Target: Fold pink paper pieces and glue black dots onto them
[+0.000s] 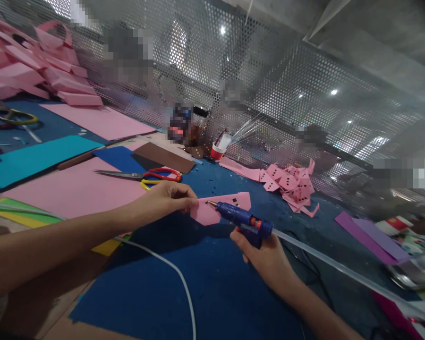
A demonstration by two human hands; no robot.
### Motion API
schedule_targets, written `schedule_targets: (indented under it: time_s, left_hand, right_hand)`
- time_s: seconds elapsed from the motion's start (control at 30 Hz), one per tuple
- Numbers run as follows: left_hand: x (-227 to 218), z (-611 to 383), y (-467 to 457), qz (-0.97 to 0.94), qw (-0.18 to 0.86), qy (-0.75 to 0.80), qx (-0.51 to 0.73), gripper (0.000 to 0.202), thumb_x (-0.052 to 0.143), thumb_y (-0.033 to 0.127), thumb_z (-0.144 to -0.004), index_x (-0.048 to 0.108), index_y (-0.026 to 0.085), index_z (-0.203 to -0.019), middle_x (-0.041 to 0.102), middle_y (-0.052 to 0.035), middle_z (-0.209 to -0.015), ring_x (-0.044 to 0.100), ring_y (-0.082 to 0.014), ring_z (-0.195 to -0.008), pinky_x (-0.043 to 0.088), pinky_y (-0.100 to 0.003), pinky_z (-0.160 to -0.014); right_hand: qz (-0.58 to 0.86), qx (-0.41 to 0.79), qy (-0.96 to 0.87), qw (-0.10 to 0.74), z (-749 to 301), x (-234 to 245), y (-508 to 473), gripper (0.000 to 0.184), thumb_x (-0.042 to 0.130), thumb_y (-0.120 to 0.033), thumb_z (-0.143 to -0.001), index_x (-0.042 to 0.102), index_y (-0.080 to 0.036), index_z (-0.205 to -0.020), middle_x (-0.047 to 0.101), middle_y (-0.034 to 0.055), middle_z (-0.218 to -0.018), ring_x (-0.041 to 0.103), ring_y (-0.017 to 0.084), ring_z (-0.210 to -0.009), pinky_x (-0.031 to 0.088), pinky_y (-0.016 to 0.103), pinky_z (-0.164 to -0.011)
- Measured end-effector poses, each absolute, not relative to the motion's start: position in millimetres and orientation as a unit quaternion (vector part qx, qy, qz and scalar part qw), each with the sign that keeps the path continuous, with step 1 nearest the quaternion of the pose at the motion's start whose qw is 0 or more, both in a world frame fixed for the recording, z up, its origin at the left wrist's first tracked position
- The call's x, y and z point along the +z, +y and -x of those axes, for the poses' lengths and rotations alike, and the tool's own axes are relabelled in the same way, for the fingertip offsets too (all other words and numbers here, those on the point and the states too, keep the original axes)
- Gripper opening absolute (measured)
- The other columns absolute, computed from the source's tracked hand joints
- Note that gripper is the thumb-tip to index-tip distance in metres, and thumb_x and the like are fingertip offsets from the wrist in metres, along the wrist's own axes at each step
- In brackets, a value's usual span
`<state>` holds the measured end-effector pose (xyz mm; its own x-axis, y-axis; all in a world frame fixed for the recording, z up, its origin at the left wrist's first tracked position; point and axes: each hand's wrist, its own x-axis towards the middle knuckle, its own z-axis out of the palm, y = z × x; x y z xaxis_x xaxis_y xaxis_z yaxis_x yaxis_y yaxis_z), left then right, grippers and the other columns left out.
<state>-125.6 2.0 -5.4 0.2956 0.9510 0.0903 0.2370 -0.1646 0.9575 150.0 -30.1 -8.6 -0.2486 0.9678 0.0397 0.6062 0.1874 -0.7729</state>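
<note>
At the far left of the table (212, 293) a heap of folded pink paper pieces (38, 61) sits beyond flat sheets: a pink sheet (95, 120), a teal sheet (31, 158) and a larger pink sheet (74, 191) nearer in. A pair of scissors (145, 175) with red and yellow handles lies on that larger sheet, blades pointing left.

Just right of the scissors, the left hand (163, 200) reaches in from the left with its fingers (189, 202) pinched closed on the left end of a pink paper cutout (219, 208), holding it just above the blue surface. The cutout's long axis runs left to right, with small black marks near its far right end.

The right hand (269, 259) comes up from the near right, fingers wrapped closed around the grip of a blue hot glue gun (244, 221). The gun points left and slightly away, and its nozzle tip touches or nearly touches the cutout's near edge, just right of the left hand's fingertips. So the cutout lies to the left of the right hand, in line with the nozzle. A clear glue stick (340, 269) trails out of the gun's back toward the near right.

Farther right, a pile of finished pink cutouts (290, 182) lies near the perforated metal screen (269, 85), with a red-and-white cup (220, 147) to its left and purple paper strips (368, 238) at the right.
</note>
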Motion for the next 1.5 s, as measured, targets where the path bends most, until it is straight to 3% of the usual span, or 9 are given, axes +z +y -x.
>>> schedule_targets:
  time_s: [0.57, 0.93, 1.3, 1.5]
  left_hand:
    - [-3, 127, 0, -0.661, 0.456, 0.459, 0.379, 0.022, 0.064, 0.038, -0.085, 0.07, 0.019, -0.076, 0.072, -0.0011, -0.077, 0.061, -0.0158, -0.074, 0.045, -0.026, -0.068]
    - [7, 124, -3, -0.662, 0.423, 0.49, 0.377, 0.028, 0.063, 0.047, -0.081, 0.07, 0.02, -0.075, 0.072, -0.0026, -0.078, 0.061, -0.0178, -0.074, 0.047, -0.028, -0.069]
    - [5, 125, -1, -0.659, 0.422, 0.49, 0.384, 0.023, 0.065, 0.041, -0.079, 0.071, 0.02, -0.074, 0.073, -0.0019, -0.077, 0.061, -0.0175, -0.074, 0.047, -0.026, -0.068]
    - [5, 124, -3, -0.665, 0.427, 0.48, 0.38, 0.027, 0.065, 0.046, -0.081, 0.071, 0.02, -0.074, 0.072, -0.002, -0.076, 0.061, -0.0175, -0.073, 0.047, -0.027, -0.068]
  right_hand:
    - [0.54, 0.257, -0.756, 0.268, -154, -15, -30, 0.041, 0.059, -0.058, -0.09, 0.068, -0.019, -0.09, 0.058, -0.001, -0.058, 0.055, 0.014, -0.051, 0.043, 0.026, -0.05]
    - [0.543, 0.227, -0.763, 0.267, -159, -17, -29, 0.038, 0.059, -0.057, -0.091, 0.067, -0.021, -0.083, 0.057, -0.0014, -0.054, 0.054, 0.015, -0.051, 0.041, 0.026, -0.05]
    - [0.55, 0.228, -0.759, 0.264, -159, -15, -31, 0.038, 0.06, -0.057, -0.09, 0.063, -0.02, -0.079, 0.056, -0.0018, -0.053, 0.051, 0.014, -0.049, 0.039, 0.025, -0.047]
    - [0.525, 0.268, -0.76, 0.274, -155, -15, -32, 0.035, 0.06, -0.054, -0.09, 0.065, -0.02, -0.088, 0.057, -0.0024, -0.059, 0.053, 0.014, -0.052, 0.043, 0.025, -0.051]
